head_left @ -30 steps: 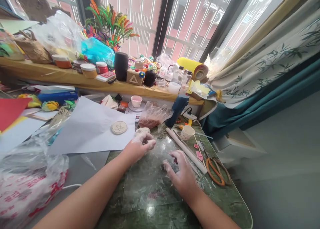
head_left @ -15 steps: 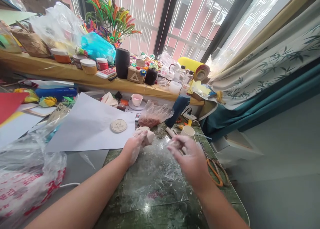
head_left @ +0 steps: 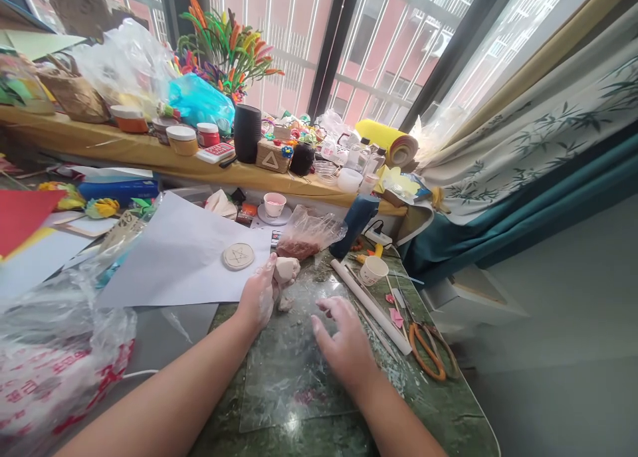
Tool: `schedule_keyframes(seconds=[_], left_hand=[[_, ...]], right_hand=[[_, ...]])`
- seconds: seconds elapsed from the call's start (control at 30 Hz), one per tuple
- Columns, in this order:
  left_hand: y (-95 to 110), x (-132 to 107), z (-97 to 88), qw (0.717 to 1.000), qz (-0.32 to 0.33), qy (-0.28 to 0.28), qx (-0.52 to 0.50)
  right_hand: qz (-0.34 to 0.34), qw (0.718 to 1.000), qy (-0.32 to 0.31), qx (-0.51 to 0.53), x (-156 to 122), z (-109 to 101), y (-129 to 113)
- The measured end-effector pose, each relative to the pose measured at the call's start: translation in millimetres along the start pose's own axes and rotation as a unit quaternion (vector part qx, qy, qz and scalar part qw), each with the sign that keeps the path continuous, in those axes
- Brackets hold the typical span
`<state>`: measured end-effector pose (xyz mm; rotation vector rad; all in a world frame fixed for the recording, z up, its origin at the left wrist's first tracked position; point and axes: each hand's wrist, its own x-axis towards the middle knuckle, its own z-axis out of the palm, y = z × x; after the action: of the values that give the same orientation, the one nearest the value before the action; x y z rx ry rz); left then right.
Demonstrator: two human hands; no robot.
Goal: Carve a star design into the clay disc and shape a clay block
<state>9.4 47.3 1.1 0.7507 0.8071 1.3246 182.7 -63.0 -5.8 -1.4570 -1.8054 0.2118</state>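
My left hand [head_left: 260, 292], dusted white, grips a pale lump of clay [head_left: 287, 270] above the far left part of a clear plastic sheet [head_left: 299, 370]. Just below that lump sits a smaller clay piece [head_left: 285, 304]; whether the left fingers touch it I cannot tell. Over the sheet's right side hovers my right hand [head_left: 343, 337], its whitened fingers apart and nothing in them. A flat round clay disc [head_left: 238, 256] marked with a star lies on white paper [head_left: 174, 258] to the left.
Right of the sheet lie a white rolling rod [head_left: 371, 307], thin sticks, orange-handled scissors [head_left: 427, 351] and a paper cup [head_left: 373, 270]. Behind stand a bag of brown clay [head_left: 304, 241] and a dark blue cylinder [head_left: 353, 226]. A crumpled plastic bag [head_left: 60, 357] fills the near left.
My right hand has moved left and nearer to me, and its fingers have opened, with the small pale piece gone from them. A small clay piece now shows below the left hand's lump.
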Motion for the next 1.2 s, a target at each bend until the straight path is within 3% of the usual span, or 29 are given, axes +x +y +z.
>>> schedule_keyframes(seconds=[0.17,0.27,0.37,0.47,0.53,0.6,0.67,0.73,0.8,0.93,1.0,1.13,1.2], left_hand=[[5,-3,2.0,0.999,-0.010,0.023,-0.046],[6,-2,2.6,0.995,0.003,0.053,-0.083],[5,-1,1.8,0.993,0.011,0.057,-0.099],[2,1,0.5,0.994,0.015,0.045,-0.100],[-1,3,-0.5,0.994,0.017,0.048,-0.101],[-5,5,-1.6,0.994,0.015,0.057,-0.096],[-8,7,-2.6,0.995,0.012,0.062,-0.083],[-10,7,-3.1,0.996,0.007,0.062,-0.068],[-11,5,-3.4,0.996,0.002,0.061,-0.059],[-12,3,-3.9,0.997,0.007,0.047,-0.058],[-13,4,-4.7,0.998,0.012,0.036,-0.057],[-16,7,-6.5,0.998,0.009,0.035,-0.048],[-16,7,-6.6,0.998,0.009,0.040,-0.048]], right_hand=[[0.012,0.996,-0.046,-0.073,18,38,-13],[0.038,0.989,-0.097,-0.108,33,48,-22],[0.026,0.982,-0.163,-0.090,38,47,-22],[0.025,0.982,-0.186,-0.031,35,29,-11],[0.056,0.989,-0.139,-0.001,34,5,-4],[0.066,0.997,-0.048,0.019,38,-23,-3],[0.038,0.997,0.057,0.026,42,-45,-7],[-0.009,0.993,0.118,0.023,43,-49,-14],[-0.067,0.995,0.069,0.009,36,-36,-17],[-0.110,0.981,-0.142,-0.070,15,6,-8],[-0.090,0.979,-0.154,-0.094,9,14,-2],[-0.055,0.992,-0.082,-0.076,5,12,-1],[-0.054,0.991,-0.088,-0.085,4,13,-7]])
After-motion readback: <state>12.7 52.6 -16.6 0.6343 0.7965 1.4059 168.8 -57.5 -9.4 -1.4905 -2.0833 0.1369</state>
